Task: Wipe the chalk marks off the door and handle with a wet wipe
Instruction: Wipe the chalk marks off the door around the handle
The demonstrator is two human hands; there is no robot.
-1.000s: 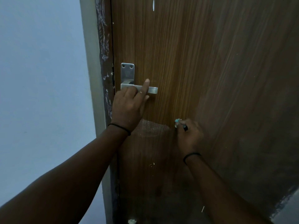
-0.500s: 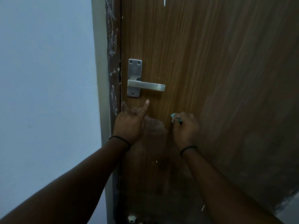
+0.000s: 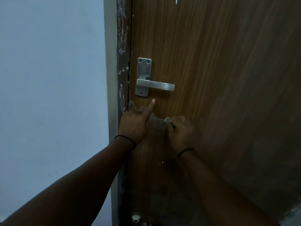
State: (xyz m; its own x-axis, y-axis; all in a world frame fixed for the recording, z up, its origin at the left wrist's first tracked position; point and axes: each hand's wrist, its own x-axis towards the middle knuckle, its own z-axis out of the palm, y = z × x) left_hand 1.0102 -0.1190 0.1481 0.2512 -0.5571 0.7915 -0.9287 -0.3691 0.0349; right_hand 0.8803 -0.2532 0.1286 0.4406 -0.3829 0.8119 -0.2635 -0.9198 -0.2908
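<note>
We see a brown wood-grain door (image 3: 211,62) with a metal lever handle (image 3: 155,86) on a rectangular plate near its left edge, the lever lying level and pointing right. Our left hand (image 3: 133,123) sits just below the handle with its forefinger stretched up toward the plate, the tip stopping short of it, and the other fingers curled in; it holds nothing that we can make out. Our right hand (image 3: 180,131) is closed in a fist against the door, to the right of the left hand and a little lower, and a scrap of pale bluish-white stuff, likely the wet wipe (image 3: 167,119), shows at the top of its grip beside something small and dark. Between the hands lies a dull, smeared patch (image 3: 156,123) on the wood. Faint chalk marks (image 3: 132,105) show above the left hand's knuckles, and white scribbles run down the dark door frame (image 3: 122,46). Each wrist wears a thin black band. The pale wall (image 3: 48,79) fills the left side
</note>
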